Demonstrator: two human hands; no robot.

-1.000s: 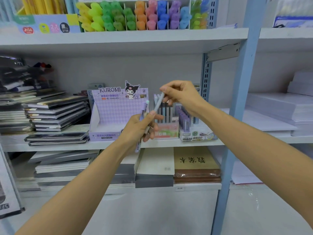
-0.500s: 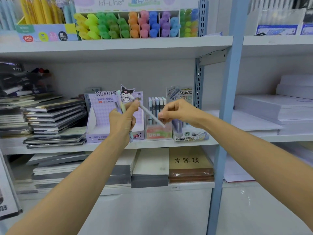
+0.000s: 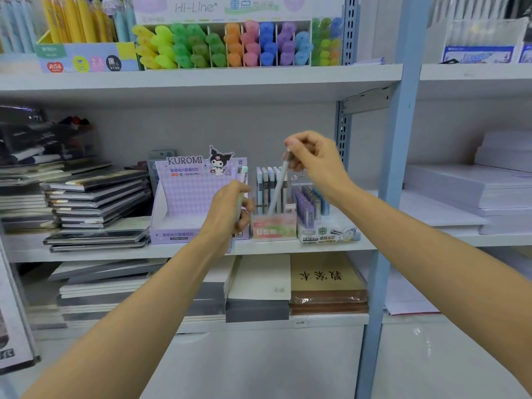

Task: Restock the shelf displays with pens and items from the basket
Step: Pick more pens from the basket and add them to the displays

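The right hand (image 3: pixel 315 165) pinches the top end of a pale blue pen (image 3: pixel 277 191) between thumb and fingertips. The pen slants down toward 7 o'clock, and its lower tip is inside the pink pen display box (image 3: pixel 275 229), among the pens standing upright there. At 9 o'clock of that box, the left hand (image 3: pixel 227 214) is curled round a small bunch of pens (image 3: pixel 244 174). Their tops stick out at 12 o'clock of the fist, in front of the Kuromi display box (image 3: pixel 190 197). The pink box stands near the front edge of the middle shelf (image 3: pixel 288 249), with a lead refill box (image 3: pixel 326 236) just beside it at 3 o'clock. Stacked notebooks (image 3: pixel 95 197) fill the shelf at 9 o'clock of the Kuromi box. A tall band of open air runs from the pen tops up to the upper shelf (image 3: pixel 259 79); the slotted upright (image 3: pixel 342 139) rises close behind the right hand at 1 o'clock
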